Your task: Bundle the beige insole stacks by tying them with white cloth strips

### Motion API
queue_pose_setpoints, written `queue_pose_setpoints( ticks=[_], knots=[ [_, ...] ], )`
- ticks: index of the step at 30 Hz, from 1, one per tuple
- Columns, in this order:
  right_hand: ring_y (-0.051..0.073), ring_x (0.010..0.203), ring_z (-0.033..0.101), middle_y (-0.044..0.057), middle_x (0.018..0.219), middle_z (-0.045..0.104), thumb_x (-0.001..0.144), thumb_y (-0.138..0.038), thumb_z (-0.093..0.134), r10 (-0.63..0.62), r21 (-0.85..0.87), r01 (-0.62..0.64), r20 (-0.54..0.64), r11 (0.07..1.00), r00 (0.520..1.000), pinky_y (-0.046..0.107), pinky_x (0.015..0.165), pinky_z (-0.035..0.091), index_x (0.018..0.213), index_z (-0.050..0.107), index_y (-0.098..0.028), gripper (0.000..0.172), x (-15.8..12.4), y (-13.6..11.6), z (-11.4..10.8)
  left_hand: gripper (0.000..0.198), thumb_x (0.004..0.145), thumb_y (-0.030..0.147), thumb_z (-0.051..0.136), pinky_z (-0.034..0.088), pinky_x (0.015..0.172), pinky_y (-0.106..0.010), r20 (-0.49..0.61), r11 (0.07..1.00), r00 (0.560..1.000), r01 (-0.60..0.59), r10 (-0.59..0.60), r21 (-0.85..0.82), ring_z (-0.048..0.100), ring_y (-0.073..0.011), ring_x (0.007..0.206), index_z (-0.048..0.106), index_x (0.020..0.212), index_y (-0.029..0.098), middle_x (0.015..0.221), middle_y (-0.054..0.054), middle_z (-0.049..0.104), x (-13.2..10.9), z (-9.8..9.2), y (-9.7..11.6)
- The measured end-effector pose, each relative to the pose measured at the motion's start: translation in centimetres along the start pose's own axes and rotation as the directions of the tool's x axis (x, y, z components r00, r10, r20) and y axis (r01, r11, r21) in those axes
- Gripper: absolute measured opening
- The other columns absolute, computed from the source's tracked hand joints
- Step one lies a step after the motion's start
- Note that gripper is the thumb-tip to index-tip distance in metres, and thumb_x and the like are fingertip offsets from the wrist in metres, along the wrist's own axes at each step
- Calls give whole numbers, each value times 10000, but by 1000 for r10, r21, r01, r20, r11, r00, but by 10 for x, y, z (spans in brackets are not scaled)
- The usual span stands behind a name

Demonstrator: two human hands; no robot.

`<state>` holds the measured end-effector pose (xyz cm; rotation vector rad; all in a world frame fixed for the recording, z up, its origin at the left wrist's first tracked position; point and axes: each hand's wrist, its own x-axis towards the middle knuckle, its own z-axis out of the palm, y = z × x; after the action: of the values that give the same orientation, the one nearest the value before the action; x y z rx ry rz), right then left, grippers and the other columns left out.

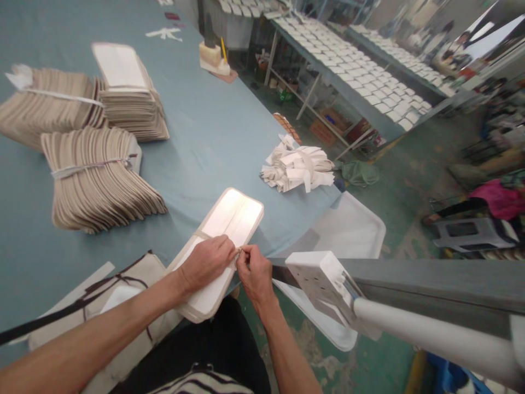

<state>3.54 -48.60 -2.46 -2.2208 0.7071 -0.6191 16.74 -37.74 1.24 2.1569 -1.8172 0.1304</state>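
Observation:
A stack of flat pale pieces with rounded corners (235, 210) lies at the table's front edge, its top face shiny white. Around its middle runs a narrow light cloth strip (200, 234). My left hand (211, 258) rests across the top of the stack, its fingers closed in a pinch on the strip at the right side. Right beside it, my right hand (255, 272) also pinches the strip, thumb and fingertips together. The strip's ends are mostly hidden by the fingers. Farther right lies a heap of loose pale cloth strips (301, 167).
Several tied beige bundles (98, 180) stand at left on the blue-covered table (200, 142). A fabric bag (139, 273) lies by my left forearm. Right of my hand are a white box on a rail (315, 279) and a white tray (356, 224). Racks of pale pieces (348, 65) stand beyond.

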Motion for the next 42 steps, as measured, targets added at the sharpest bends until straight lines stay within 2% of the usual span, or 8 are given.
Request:
queue_pose_setpoints(
  ticks=[13,27,34,37,38,39,40,42],
  knots=[
    [239,703,729,83,828,756,994,-326,452,126,19,-125,-110,992,986,302,608,471,967,631,-175,235,-10,-6,10,164,968,184,610,345,531,-350,221,996,971,-88,92,-27,653,-223,656,527,827,204,746,-4,645,4,-17,-7],
    [265,715,716,107,845,747,1018,-345,402,225,-53,-228,-64,972,972,315,603,424,987,599,-187,255,-14,-15,11,108,940,152,613,374,549,-349,294,955,910,-255,290,-154,630,-232,655,544,873,199,796,-16,668,8,-17,-18],
    [276,787,705,129,892,733,1004,-402,387,254,82,-252,-18,964,967,345,685,474,1026,607,-181,312,-10,-21,7,125,1001,209,562,417,594,-345,260,965,930,-239,260,-109,641,-227,692,558,876,200,793,-18,665,5,-30,-13],
    [248,804,686,85,894,711,973,-464,500,367,308,-339,-37,889,929,345,744,521,1165,572,-176,353,-21,-27,11,197,1015,385,561,484,738,-358,145,987,985,-71,92,-147,657,-252,834,596,955,201,889,-44,680,0,-47,-23],
    [241,814,682,77,902,702,956,-488,537,436,397,-383,-50,834,898,344,760,537,1207,549,-170,406,-27,-29,13,268,994,456,581,499,837,-378,86,982,995,71,-56,-178,657,-274,936,607,1043,193,985,-67,686,-1,-52,-30],
    [240,846,683,84,934,701,939,-513,565,501,481,-421,-46,769,864,347,784,551,1237,531,-162,461,-34,-31,15,382,967,512,596,486,952,-413,44,941,967,255,-252,-224,636,-302,1055,594,1153,178,1112,-97,676,0,-56,-40],
    [245,908,687,104,998,705,926,-535,583,551,555,-450,-18,700,834,354,823,562,1255,523,-156,506,-41,-34,18,512,931,568,609,454,1039,-450,45,846,886,454,-461,-280,608,-328,1138,566,1236,159,1215,-125,650,2,-58,-50],
    [263,1107,667,148,1199,692,925,-571,580,580,672,-495,119,551,806,376,947,555,1298,526,-155,561,-52,-39,22,690,914,619,569,382,1150,-487,254,524,667,723,-701,-450,521,-351,1311,481,1378,116,1456,-182,529,8,-57,-69]
  ],
)
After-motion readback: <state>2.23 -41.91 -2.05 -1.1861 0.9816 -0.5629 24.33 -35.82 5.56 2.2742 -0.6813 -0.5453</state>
